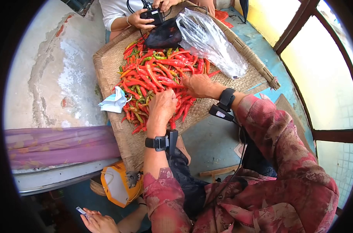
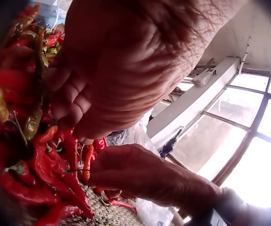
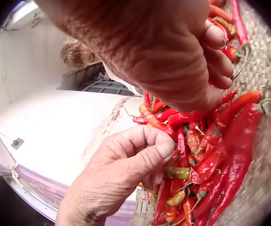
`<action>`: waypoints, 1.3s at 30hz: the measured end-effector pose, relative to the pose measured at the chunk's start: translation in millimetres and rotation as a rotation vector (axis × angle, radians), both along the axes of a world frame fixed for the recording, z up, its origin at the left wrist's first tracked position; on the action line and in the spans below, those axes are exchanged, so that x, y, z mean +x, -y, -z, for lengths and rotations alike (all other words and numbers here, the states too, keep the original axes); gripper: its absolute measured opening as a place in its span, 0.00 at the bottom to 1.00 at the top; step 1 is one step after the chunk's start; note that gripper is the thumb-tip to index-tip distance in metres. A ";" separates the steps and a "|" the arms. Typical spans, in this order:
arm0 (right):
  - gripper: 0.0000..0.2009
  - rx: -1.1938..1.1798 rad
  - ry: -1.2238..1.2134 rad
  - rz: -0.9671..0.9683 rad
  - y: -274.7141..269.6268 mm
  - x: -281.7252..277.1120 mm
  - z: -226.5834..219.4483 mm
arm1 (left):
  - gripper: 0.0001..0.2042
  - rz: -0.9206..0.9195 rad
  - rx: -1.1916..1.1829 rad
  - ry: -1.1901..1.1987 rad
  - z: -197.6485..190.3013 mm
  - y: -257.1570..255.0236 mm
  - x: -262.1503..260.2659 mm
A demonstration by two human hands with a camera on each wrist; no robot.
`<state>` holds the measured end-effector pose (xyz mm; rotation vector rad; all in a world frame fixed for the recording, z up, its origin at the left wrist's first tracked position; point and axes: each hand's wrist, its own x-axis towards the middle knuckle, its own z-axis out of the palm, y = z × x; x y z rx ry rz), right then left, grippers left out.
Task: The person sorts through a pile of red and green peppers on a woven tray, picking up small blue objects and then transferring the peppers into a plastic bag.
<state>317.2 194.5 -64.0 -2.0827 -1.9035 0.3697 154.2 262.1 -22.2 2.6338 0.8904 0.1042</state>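
Red peppers (image 1: 151, 73) are lying on a woven tray (image 1: 129, 149). Over it, the left hand (image 1: 163, 105) and right hand (image 1: 199, 85) are holding their fingers curled (gripping or not, I cannot tell), seemingly picking through; the next move is probably needing a light pinch.

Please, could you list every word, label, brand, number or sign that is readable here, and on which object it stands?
No text can be read in any view.
White label on the black device at the right wrist: too small to read.
Pale marking on the black box at the top: too small and blurred.
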 end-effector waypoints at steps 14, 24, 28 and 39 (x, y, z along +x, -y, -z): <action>0.09 0.170 -0.193 0.178 -11.7 35.2 -26.9 | 0.12 0.026 0.192 -0.246 15.9 3.4 6.4; 0.09 0.097 -0.158 -0.154 -2.8 6.4 -11.3 | 0.09 -0.042 0.169 -0.191 20.5 -4.7 10.6; 0.08 -0.038 -0.027 -0.152 9.4 -9.4 10.6 | 0.06 -0.145 0.169 0.089 2.6 -9.5 10.0; 0.07 0.092 -0.022 -0.130 5.3 -12.6 21.4 | 0.05 -0.021 0.038 0.248 -2.7 -8.4 -4.1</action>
